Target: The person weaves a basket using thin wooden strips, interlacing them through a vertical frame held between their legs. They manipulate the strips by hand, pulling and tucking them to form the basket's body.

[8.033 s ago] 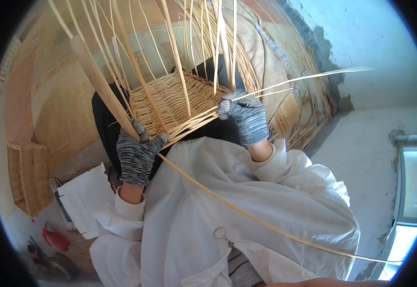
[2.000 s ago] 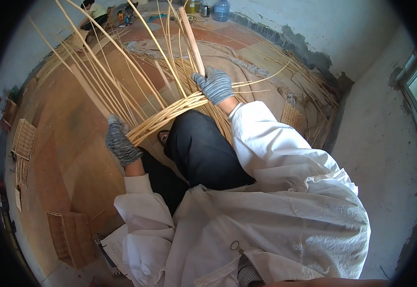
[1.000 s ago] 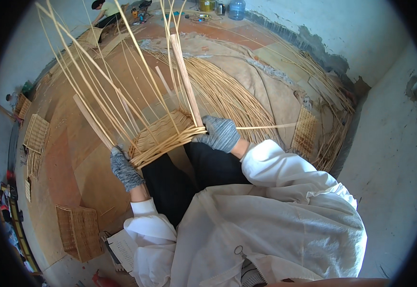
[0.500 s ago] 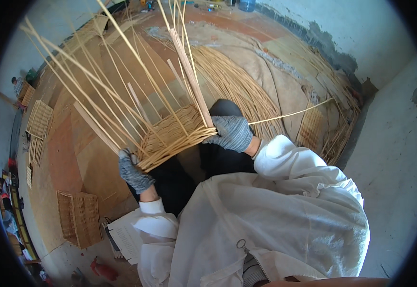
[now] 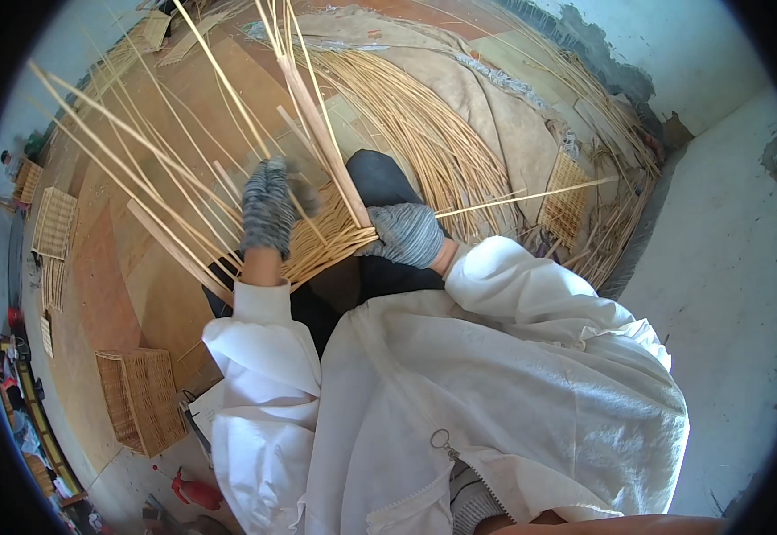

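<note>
A half-woven wicker basket (image 5: 317,259) with long upright willow rods and wooden corner posts (image 5: 321,134) rests over my dark-trousered legs. My gloved right hand (image 5: 397,234) is closed on the basket's front right corner, beside a post, and one pale rod sticks out rightward past it. My gloved left hand (image 5: 278,205) is raised among the upright rods over the basket's middle; motion smears its fingers, so what they grip is unclear.
A bundle of willow rods (image 5: 415,125) lies ahead beside a crumpled cloth (image 5: 468,98). A flat woven piece (image 5: 559,196) is at right, finished baskets (image 5: 134,397) and a red object (image 5: 194,490) at left. A small figure of a person (image 5: 12,165) shows at far left.
My left hand has left the basket's near left corner and moved up and right among the rods. My right hand stays on the right corner, shifted slightly left in the picture with the basket.
</note>
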Tool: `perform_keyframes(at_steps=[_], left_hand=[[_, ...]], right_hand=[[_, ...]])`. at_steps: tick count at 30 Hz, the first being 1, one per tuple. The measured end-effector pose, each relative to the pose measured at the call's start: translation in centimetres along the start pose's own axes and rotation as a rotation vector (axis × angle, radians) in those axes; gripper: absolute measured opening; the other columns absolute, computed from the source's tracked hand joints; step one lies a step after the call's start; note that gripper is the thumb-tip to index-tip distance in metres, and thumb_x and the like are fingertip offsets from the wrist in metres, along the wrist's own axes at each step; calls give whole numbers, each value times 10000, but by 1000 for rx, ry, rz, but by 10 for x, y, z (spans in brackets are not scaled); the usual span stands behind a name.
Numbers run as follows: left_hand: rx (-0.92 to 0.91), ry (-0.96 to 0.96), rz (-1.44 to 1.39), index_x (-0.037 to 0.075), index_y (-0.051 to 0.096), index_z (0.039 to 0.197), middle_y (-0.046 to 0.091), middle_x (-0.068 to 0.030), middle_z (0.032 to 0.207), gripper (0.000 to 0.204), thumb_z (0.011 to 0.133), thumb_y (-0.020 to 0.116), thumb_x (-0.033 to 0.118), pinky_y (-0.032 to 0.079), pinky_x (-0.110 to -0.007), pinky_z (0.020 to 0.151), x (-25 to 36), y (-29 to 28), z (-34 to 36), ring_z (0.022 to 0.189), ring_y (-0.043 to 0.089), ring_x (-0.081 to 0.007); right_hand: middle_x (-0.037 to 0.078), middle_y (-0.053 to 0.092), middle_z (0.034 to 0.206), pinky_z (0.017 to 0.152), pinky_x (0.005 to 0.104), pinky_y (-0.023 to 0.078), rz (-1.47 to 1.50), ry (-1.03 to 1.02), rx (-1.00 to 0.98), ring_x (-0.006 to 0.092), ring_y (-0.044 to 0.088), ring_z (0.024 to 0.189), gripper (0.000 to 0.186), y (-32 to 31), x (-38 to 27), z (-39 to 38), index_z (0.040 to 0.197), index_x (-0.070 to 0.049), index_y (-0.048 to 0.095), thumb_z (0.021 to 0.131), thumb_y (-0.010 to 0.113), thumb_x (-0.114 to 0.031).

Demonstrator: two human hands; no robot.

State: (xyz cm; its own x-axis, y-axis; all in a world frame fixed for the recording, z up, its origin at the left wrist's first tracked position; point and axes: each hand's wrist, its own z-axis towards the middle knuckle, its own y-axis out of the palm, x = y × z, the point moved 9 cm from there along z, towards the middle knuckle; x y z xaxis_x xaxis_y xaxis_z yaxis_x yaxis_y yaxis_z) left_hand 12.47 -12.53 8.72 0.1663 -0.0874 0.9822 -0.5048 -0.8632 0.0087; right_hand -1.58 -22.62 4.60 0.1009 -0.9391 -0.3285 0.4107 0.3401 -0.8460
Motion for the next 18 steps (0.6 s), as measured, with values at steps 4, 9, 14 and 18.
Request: perform_keyframes(at_steps=[4, 9, 14, 18], left_hand=[[-15, -390, 92, 44, 524, 877, 550, -127, 675, 236, 923, 397, 238, 522, -403, 547, -68, -27, 57, 590, 594, -284], [359, 184, 675, -39, 466, 1146, 559, -252, 1037, 358, 922, 411, 235, 457, -412, 852, 38, -20, -1, 939, 570, -361], [194, 400, 967, -22, 461, 1163, 559, -226, 1132, 406, 912, 450, 297, 410, -410, 909, -22, 44, -48, 1041, 541, -359], [110, 152, 311, 9, 569, 889, 658, -160, 827, 327, 876, 519, 331, 492, -374, 720, -57, 55, -20, 800, 638, -298]], right_hand=[[144, 600, 712, 559, 403, 478, -3, -80, 66, 323, 595, 621, 477, -1, -5, -1, 872, -40, 546, 753, 593, -500], [146, 599, 724, 581, 408, 482, -24, -40, 7, 321, 603, 659, 462, -10, -3, 1, 865, -43, 548, 743, 604, -485], [141, 594, 708, 586, 402, 479, -92, -109, -48, 306, 604, 659, 471, -10, -9, 7, 856, -26, 553, 733, 612, -477], [125, 585, 683, 559, 387, 469, -198, -132, -72, 274, 604, 629, 438, -9, -13, 12, 832, -26, 565, 721, 618, -446]])
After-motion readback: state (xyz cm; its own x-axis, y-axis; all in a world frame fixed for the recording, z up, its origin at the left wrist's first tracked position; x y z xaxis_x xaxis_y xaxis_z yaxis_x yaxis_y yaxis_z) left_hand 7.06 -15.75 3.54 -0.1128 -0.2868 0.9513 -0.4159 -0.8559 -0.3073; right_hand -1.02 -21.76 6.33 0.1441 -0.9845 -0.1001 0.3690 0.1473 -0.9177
